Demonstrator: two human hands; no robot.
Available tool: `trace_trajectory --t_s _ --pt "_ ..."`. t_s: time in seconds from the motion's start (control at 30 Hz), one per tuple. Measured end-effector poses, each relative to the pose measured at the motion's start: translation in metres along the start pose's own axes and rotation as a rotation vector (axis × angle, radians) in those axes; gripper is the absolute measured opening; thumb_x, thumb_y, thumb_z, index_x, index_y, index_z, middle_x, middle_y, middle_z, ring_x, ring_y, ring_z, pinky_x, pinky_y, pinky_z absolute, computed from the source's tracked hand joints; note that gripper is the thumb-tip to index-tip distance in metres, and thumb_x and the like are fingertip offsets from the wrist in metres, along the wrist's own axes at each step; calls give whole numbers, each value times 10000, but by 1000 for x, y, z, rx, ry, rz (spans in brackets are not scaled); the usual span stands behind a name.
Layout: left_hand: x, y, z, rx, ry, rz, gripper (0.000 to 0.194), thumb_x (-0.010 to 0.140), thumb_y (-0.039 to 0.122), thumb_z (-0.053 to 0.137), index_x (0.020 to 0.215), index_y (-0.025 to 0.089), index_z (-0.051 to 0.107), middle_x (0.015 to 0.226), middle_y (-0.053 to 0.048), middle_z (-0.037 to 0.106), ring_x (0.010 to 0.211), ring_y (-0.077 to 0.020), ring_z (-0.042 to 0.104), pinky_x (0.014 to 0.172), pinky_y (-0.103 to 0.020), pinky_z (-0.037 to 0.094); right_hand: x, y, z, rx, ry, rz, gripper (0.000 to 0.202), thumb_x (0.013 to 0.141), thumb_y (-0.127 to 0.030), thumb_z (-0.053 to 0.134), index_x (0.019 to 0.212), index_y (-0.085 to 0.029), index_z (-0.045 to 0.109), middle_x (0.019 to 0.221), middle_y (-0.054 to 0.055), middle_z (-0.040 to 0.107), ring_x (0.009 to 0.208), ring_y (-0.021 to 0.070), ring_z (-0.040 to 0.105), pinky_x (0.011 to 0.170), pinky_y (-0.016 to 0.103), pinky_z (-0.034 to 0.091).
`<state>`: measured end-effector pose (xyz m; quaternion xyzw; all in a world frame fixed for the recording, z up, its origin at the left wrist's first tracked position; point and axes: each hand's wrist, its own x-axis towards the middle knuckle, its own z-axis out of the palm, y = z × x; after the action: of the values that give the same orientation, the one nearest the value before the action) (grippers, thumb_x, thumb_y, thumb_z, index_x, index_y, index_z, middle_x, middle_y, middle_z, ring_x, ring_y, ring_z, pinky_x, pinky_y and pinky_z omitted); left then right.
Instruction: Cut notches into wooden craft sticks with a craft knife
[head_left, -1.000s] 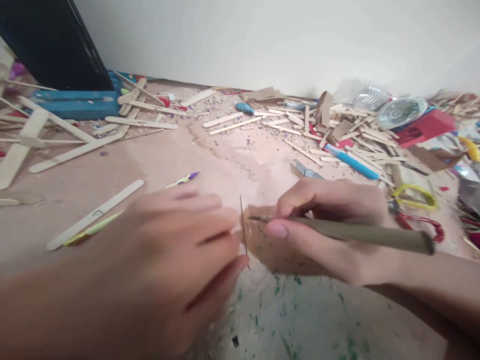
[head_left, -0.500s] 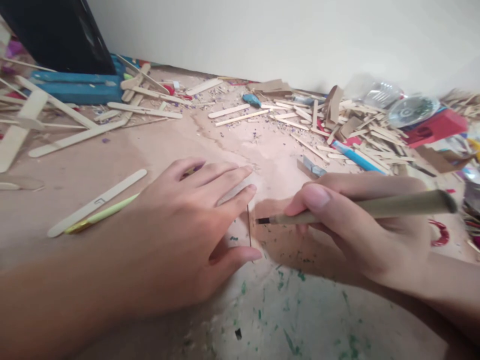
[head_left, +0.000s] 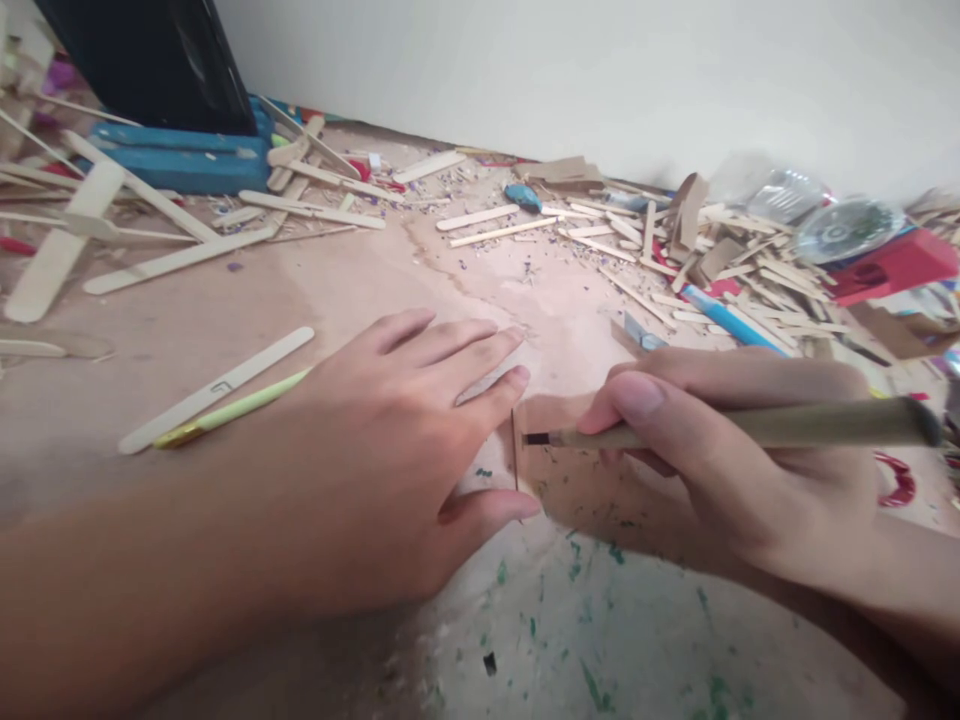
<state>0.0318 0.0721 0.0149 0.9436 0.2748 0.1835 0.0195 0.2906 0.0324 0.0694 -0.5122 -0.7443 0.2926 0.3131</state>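
- Head view: right hand [head_left: 750, 475], fingers pinched narrow around a slim tool [head_left: 825, 421] with dull olive handle and flat dark tip.
- Held nearly level, tip just right of a thin dark line [head_left: 515, 455]; cannot tell whether strip or edge, nor whether touching.
- Left of the tool, left hand [head_left: 397, 425] laid back upward, fingers loosely fanned, thumb well apart from the index finger, line lying between.
- Under the tool, pinkish-tan tabletop [head_left: 352, 275], matte, crossed by a wavering brown trail [head_left: 442, 272] beyond; on the near side, scattered green flecks [head_left: 592, 688].
- Farther left of the tool, pale flat wooden stick [head_left: 187, 407] with rounded ends and a small dark mark; just beside, lime rod [head_left: 240, 405] with shiny gold end.
- Beyond the tool to the right, tangled heap of thin wooden sticks [head_left: 791, 282], smooth blue rod [head_left: 733, 320], clear ribbed plastic piece [head_left: 791, 197], red boxy piece [head_left: 915, 262].
- Beyond the tool, far left, glossy black panel [head_left: 157, 60] tilted above a ridged blue base [head_left: 180, 165].
- Farthest beyond the tool, plain off-white wall [head_left: 562, 80].
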Motion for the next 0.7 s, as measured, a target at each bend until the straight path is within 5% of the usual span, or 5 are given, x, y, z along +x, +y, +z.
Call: trace_trajectory --t_s 0.17,0.3,0.4,0.57,0.7 --pt "2 -2 -5 -11 -52 54 770 1220 662 396 1536 74 780 1671 -268 713 1557 -467 693 1306 -722 564 8 -8 -3 -66 -35 -23 439 1193 -269 674 759 -221 719 578 -45 523 481 80 424 428 259 296" --pt "3 0 -3 -44 -43 -6 818 1186 763 429 1537 116 785 1678 -206 729 1571 -425 680 1365 -647 517 13 -14 -3 -57 -73 -20 534 1207 -467 699 748 -196 731 588 -35 562 499 70 466 418 241 278" --pt "2 2 0 -44 -13 -9 799 1183 742 454 1539 106 781 1661 -217 737 1560 -422 687 1354 -635 520 14 -21 -7 -19 -62 52 517 1063 -617 883 773 -207 758 606 -24 640 505 81 483 409 245 288" --pt "0 3 2 -89 -19 -2 721 1189 635 564 1559 45 754 1663 -268 719 1583 -437 667 1365 -660 493 11 -29 -23 -4 25 19 323 955 -452 1026 890 -260 773 668 -37 668 509 87 461 399 256 253" --pt "0 4 4 -85 34 26 749 1214 655 490 1503 32 788 1654 -270 727 1570 -424 681 1342 -627 501 14 -35 -42 -211 -177 -54 283 1047 -348 928 826 -271 768 542 -60 509 454 85 381 395 277 231"
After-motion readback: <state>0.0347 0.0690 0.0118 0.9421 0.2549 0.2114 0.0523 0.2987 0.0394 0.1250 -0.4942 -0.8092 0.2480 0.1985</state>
